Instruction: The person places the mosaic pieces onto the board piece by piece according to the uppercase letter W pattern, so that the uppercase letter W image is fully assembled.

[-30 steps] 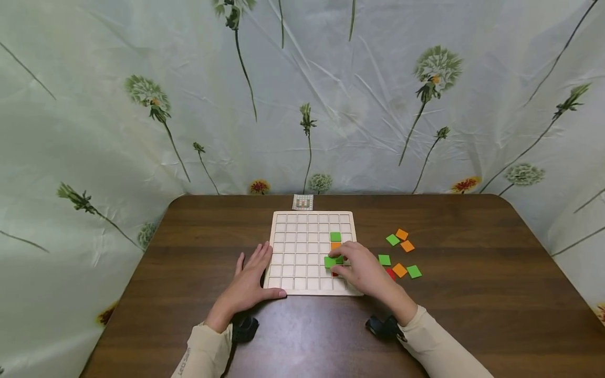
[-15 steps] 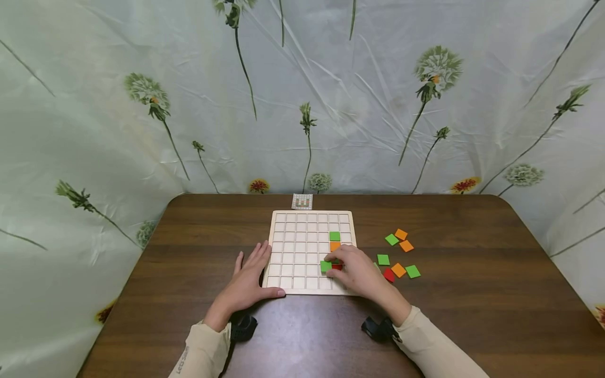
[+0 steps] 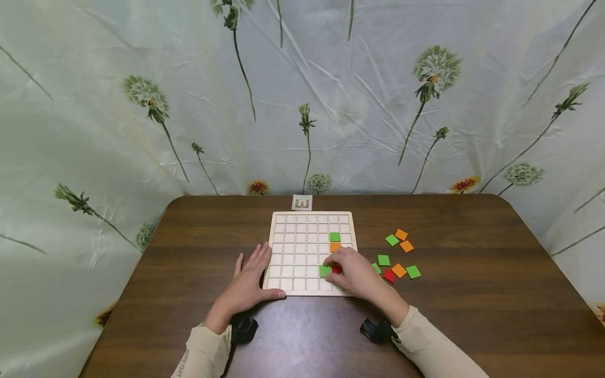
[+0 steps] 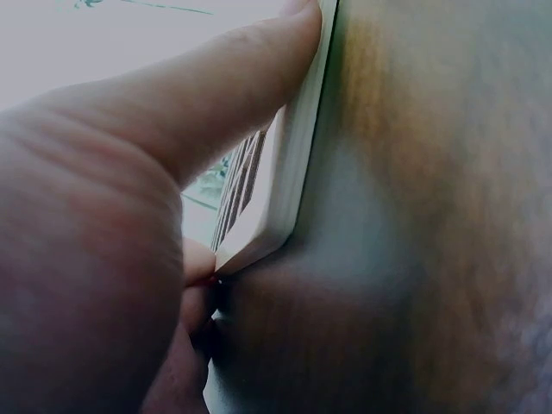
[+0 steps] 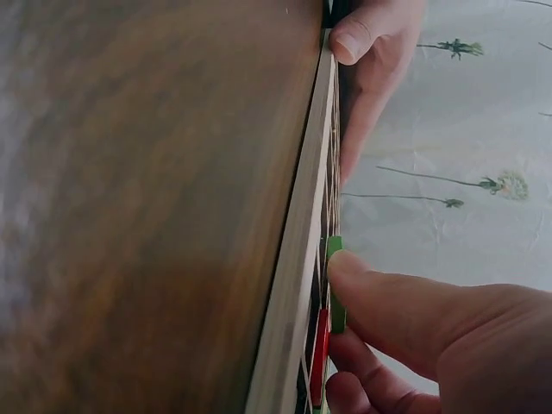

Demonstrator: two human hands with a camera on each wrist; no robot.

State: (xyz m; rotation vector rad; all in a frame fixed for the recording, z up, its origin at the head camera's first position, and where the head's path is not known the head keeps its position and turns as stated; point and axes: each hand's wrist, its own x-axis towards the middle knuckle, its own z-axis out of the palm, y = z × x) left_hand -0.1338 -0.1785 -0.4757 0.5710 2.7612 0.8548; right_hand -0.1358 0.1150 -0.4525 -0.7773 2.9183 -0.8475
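Observation:
A pale wooden grid board (image 3: 302,292) lies on the table. My left hand (image 3: 246,283) rests at its left side, fingers spread along the edge and thumb on the near rim. With my right hand (image 3: 354,270) I pinch a green square tile (image 3: 324,271) over a cell in the lower right part. In the right wrist view, the thumb (image 5: 371,289) lies against this tile, which stands slightly proud of the grid beside a red tile (image 5: 320,354). Farther up that column sit an orange tile (image 3: 335,247) and another green tile (image 3: 334,237). My right fingers partly cover the column.
Loose tiles lie right of the board: several green ones (image 3: 384,260), several orange ones (image 3: 407,245) and a red one (image 3: 389,275). A small card with a printed grid (image 3: 302,202) lies behind the board. A flower-print curtain (image 3: 368,105) hangs beyond the brown table (image 3: 472,273).
My right hand has moved slightly left and toward me with the green tile, which now lies lower, left of the red tile. My left hand stays in place.

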